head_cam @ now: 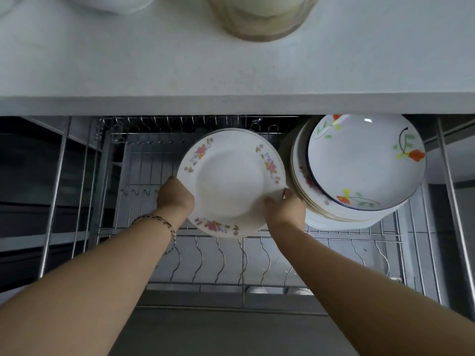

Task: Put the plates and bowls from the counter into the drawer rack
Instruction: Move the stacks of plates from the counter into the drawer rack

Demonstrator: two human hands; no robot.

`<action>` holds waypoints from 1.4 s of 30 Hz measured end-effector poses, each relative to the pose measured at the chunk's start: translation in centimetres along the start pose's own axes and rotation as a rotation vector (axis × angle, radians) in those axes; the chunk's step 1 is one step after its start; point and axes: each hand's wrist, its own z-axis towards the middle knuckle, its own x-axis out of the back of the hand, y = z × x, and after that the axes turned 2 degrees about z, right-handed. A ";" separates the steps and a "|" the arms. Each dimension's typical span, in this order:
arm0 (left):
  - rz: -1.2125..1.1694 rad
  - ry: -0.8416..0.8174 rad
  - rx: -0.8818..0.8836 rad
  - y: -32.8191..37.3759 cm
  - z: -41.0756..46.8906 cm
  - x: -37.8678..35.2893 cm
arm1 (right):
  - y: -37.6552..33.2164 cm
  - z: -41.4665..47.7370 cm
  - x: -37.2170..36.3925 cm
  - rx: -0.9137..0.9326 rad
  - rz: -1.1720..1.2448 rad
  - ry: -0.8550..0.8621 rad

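Reaching into the pulled-out drawer rack (144, 160), two bare arms hold a stack of flowered plates (231, 183) between them. On the left, the left hand (175, 195) grips the stack's left edge; its fingers are curled under, out of sight, so I cannot tell how tightly they close. A thin braided band (164, 223) sits on that wrist. The plates are white with pink flowers around the rim, and they hang over the middle of the rack, tilted a bit toward the camera. The right hand (285, 208) pinches the stack's lower right edge, thumb on top. Just beside it, at the rack's right side, a pile of dishes (359, 163) with orange flowers leans upward. Above everything runs the white bench (128, 60), with a round pot (259, 16) at its far edge.
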 end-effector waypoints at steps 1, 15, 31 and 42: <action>-0.002 0.006 -0.008 -0.1 0.0 -0.1 | 0.0 0.0 0.0 0.014 0.008 0.002; -0.075 -0.144 0.086 0.9 -3.2 0.1 | 0.5 -0.8 4.2 0.048 -0.018 -0.153; 0.166 -0.453 -0.588 21.5 -29.5 4.6 | -2.2 -7.0 37.2 0.306 -0.462 -0.279; -0.018 -0.314 -0.535 39.0 -42.4 0.1 | -5.1 0.7 62.6 0.499 -0.520 -0.153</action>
